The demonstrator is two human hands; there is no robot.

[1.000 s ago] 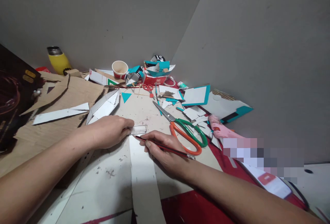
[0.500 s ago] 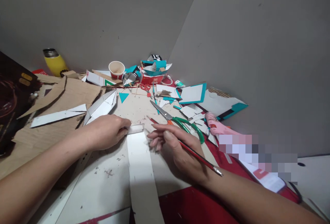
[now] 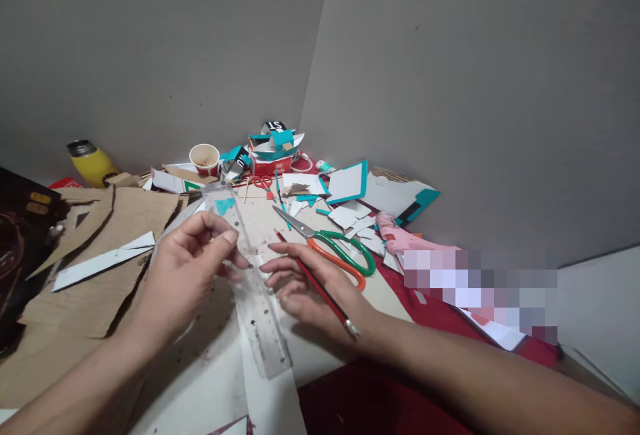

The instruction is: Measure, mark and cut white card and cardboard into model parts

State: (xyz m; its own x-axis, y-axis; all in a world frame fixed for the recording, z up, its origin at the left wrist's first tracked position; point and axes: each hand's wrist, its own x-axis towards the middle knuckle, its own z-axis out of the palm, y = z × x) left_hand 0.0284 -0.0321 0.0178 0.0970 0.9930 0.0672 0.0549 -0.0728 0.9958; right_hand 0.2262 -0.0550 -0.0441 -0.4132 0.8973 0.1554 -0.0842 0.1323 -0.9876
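Note:
My left hand (image 3: pixel 193 265) pinches the edge of a clear plastic ruler (image 3: pixel 263 328), which is raised and slants lengthwise over a long white card strip (image 3: pixel 290 408). In my right hand (image 3: pixel 320 288) a red and black pencil (image 3: pixel 325 291) lies between the fingers, its point aimed away from me. The right fingertips are close to the ruler's right edge; whether they touch it I cannot tell. Just beyond that hand lie large scissors (image 3: pixel 320 238) with green and orange handles, blades partly apart.
Torn brown cardboard (image 3: pixel 100 261) covers the left side, near a yellow bottle (image 3: pixel 93 165). A paper cup (image 3: pixel 205 158), small card models (image 3: pixel 273 148) and white and teal scraps (image 3: pixel 345 185) crowd the back. A pink glue gun (image 3: pixel 410 238) lies at right.
The ruler has turned from lying crosswise at the strip's far end to pointing lengthwise above it. My left hand has lifted with it. The right hand still has the pencil.

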